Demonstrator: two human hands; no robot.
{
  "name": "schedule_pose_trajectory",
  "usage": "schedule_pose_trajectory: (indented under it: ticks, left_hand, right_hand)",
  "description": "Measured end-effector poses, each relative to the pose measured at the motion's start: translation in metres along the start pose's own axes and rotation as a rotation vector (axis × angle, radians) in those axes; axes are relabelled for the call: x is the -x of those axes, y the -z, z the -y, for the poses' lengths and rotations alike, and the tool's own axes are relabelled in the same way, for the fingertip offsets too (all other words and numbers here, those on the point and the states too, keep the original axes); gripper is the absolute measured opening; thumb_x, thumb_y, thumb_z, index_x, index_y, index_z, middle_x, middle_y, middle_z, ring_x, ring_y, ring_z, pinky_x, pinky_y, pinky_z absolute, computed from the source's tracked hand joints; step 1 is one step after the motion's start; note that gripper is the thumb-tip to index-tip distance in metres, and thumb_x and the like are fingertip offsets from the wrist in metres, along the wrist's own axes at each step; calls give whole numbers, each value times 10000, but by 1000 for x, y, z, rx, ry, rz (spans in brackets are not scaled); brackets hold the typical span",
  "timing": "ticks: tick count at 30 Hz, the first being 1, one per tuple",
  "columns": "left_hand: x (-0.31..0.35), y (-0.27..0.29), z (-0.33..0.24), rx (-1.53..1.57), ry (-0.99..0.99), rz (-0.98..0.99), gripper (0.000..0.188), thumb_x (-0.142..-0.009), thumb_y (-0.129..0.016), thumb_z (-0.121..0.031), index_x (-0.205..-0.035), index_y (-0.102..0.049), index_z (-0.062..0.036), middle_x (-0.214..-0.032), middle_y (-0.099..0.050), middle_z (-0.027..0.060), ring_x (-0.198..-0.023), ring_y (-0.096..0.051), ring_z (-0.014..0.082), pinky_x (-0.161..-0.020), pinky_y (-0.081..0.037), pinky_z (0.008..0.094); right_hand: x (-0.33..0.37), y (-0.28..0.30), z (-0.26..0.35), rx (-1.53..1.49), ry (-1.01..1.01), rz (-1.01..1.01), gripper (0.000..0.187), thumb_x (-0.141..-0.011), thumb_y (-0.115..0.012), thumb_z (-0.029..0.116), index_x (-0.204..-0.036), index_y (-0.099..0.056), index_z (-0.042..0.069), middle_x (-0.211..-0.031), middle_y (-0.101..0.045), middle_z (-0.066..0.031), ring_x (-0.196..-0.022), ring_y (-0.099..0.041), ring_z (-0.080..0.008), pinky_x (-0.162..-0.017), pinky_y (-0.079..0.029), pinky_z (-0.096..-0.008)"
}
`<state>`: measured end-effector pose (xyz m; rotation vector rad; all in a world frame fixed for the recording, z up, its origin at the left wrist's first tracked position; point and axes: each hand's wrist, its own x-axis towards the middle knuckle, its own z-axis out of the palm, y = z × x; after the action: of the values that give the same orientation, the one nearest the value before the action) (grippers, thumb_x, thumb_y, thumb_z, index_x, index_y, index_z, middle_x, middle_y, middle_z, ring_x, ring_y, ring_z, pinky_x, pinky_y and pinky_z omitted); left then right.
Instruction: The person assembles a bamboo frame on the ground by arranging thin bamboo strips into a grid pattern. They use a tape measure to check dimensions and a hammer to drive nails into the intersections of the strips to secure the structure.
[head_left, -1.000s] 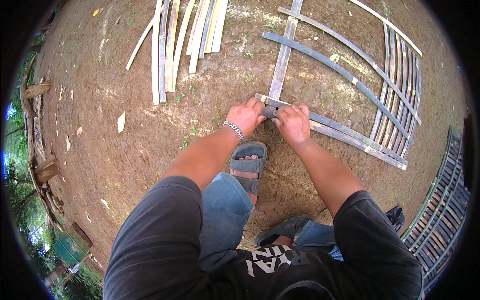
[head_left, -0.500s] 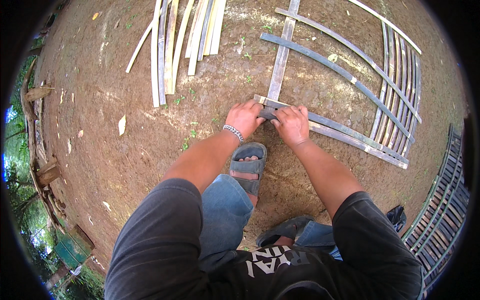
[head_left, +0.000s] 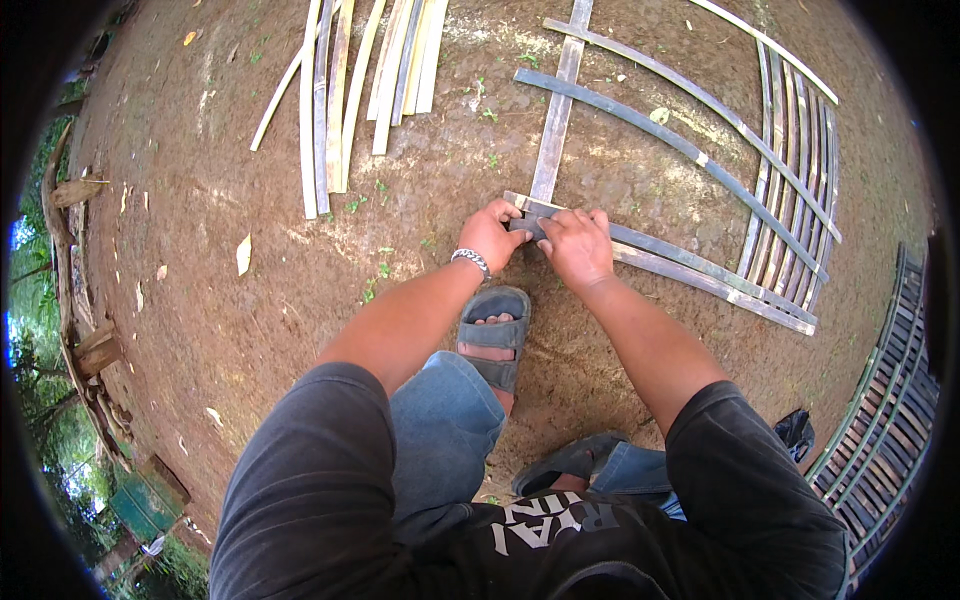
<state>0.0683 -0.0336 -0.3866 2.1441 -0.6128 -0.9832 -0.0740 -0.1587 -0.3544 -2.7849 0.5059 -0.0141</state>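
Bamboo frame (head_left: 680, 145) lies flat on bare brown earth (head_left: 270, 330) ahead of me and to my right, its near left corner between my hands in the head view. My left hand (head_left: 488, 238) is closed on a short dark piece (head_left: 526, 229) at that corner, thumb on the near side. My right hand (head_left: 577, 247) grips over the same corner, its thumb against the dark piece. My hands cover much of it, so I can't be sure whether it is separate from the near rail (head_left: 700, 268).

A long crosspiece (head_left: 557, 130) runs away from the corner, two strips bow across the frame, and a row of slats (head_left: 800, 160) fills its right end. Loose strips (head_left: 323, 120) lie fanned at upper left; a dark slatted panel (head_left: 880, 400) stands at the right edge.

Bold white lettering (head_left: 540, 525), partly folded away, crosses my black shirt (head_left: 440, 560); I make out no writing on the bamboo. A chain bracelet (head_left: 471, 260) circles my left wrist.
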Motion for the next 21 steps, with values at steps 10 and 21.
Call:
schedule_pose_trajectory:
  ticks: [10,21]
  left_hand:
    - [-11,-6,17,101,-13,51,272,-816,-786,22,-1027,-621,-29,-910,-701,55,-791,-628,113,-727,-517,280]
    - [-13,1,12,212,45,131,207,-823,-791,11,-964,-641,-15,-884,-712,59,-792,-648,104,-727,-532,278]
  right_hand:
    - [-1,1,-1,-2,28,-5,286,-822,-758,278,-1083,-735,164,-997,-640,-13,-1074,-607,-202,-996,-373,-422]
    - [-2,-1,-1,-17,19,-1,301,-803,-774,278,-1083,-741,171,-990,-635,-12,-1066,-609,-198,-1003,-366,-426]
